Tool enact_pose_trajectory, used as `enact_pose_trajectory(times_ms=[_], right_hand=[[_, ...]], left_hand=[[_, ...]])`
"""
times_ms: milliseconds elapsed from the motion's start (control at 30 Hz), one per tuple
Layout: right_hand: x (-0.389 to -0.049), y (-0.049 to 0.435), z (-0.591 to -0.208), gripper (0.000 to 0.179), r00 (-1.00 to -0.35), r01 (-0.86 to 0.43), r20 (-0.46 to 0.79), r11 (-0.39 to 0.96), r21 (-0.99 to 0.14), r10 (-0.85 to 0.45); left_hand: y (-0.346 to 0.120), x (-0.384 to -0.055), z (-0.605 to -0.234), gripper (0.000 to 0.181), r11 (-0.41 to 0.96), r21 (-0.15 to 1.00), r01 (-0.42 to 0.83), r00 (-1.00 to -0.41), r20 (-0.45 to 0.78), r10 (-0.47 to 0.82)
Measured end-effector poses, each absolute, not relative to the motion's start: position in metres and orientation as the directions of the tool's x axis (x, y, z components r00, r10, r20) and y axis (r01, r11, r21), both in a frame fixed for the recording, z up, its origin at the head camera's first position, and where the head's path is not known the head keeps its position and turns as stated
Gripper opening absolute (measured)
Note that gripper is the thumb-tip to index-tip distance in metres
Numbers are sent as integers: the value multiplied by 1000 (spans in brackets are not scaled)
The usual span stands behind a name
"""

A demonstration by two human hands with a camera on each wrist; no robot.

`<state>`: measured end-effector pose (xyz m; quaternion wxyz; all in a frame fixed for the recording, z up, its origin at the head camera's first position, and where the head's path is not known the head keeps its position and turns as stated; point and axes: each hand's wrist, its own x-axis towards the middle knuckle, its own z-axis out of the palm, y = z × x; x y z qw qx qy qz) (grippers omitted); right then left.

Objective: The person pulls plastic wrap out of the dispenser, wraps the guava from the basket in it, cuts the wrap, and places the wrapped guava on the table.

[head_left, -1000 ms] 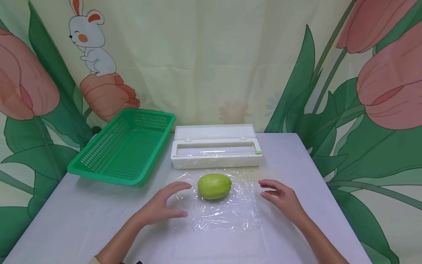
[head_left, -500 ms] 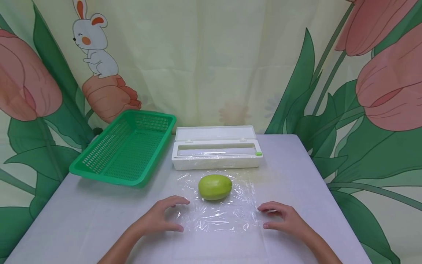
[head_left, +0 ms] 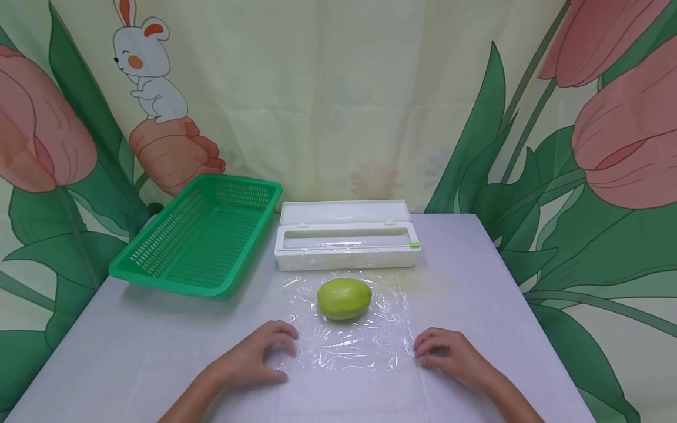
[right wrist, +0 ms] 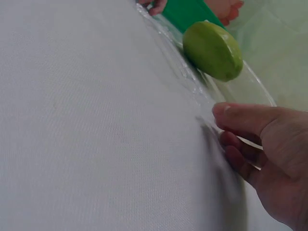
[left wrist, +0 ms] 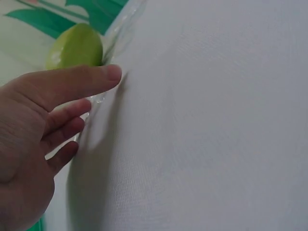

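Note:
A smooth, oval yellow-green fruit (head_left: 344, 298) lies on a crinkled sheet of clear plastic wrap (head_left: 354, 346) spread over the table. At the sheet's near left corner is my left hand (head_left: 256, 354), its fingers bent toward the film's edge and its thumb well apart from them. My right hand (head_left: 446, 355) is by the near right corner, fingertips at the film's edge. In the right wrist view its thumb (right wrist: 236, 115) is a little apart from the bent fingers. Neither hand visibly grips the film.
Behind the fruit stands a white plastic-wrap dispenser box (head_left: 346, 258), lid raised, with a roll inside and a green slider at its right end. A green perforated basket (head_left: 233, 282) sits back left. The white-covered table (head_left: 158, 364) meets a printed curtain (head_left: 338, 106).
Both hands have come nearer to me, from beside the fruit to the film's near corners. Their fingers have bent more. The fruit, film, box and basket stay put.

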<state>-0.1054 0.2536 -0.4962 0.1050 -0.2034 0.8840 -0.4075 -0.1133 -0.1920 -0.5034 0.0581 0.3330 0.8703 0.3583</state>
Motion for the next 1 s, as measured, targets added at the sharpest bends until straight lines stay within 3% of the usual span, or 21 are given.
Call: enact_pose_trajectory(times_ms=[200, 467, 867, 1000], right_hand=[[-106, 252, -493, 3, -900, -232, -55, 581, -780, -433], [-112, 249, -490, 8, -908, -171, -92, 562, -809, -409], [-126, 249, -476, 19, -905, -139, -26, 353, -925, -424], [-134, 250, -474, 17, -905, -170, 36, 283, -944, -424]], left_hand=[[-189, -112, -502, 25, 524, 651, 550, -775, 163, 611], [-193, -119, -498, 26, 401, 713, 575, -770, 307, 559], [-188, -133, -480, 7, 324, 880, 347, -880, 186, 437], [-183, -140, -479, 4, 253, 910, 330, -889, 209, 409]])
